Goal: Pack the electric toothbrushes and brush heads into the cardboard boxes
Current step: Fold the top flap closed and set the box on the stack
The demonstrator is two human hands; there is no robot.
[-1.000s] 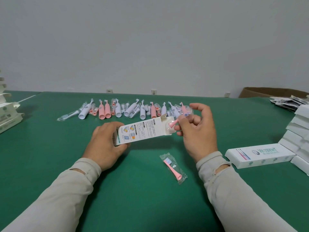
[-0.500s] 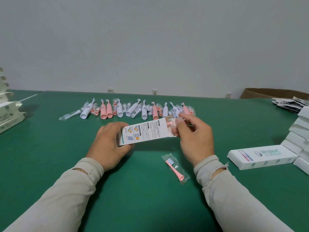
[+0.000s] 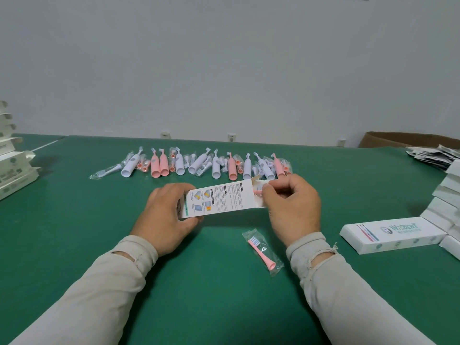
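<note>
Cardboard box [image 3: 219, 199], white with printed panels, is held just above the green tabletop [image 3: 74, 232] at its middle, lying lengthwise between the two hands. The left hand [image 3: 169, 215] grips its closed left end, fingers curled round it. The right hand [image 3: 291, 207] is at the open right end, where the flaps stand out; its fingers pinch a bagged pink brush head [image 3: 258, 191] that is partly inside the opening. A second bagged pink brush head [image 3: 262, 251] lies on the tabletop just nearer the person than the right hand. Farther back, a row of white and pink electric toothbrushes [image 3: 194, 164] mixed with bagged heads stretches across the tabletop. A closed white box [image 3: 393, 235] lies to the right, beside a stack of boxes [image 3: 448, 202]. More open boxes [image 3: 12, 170] are piled at the left edge.
</note>
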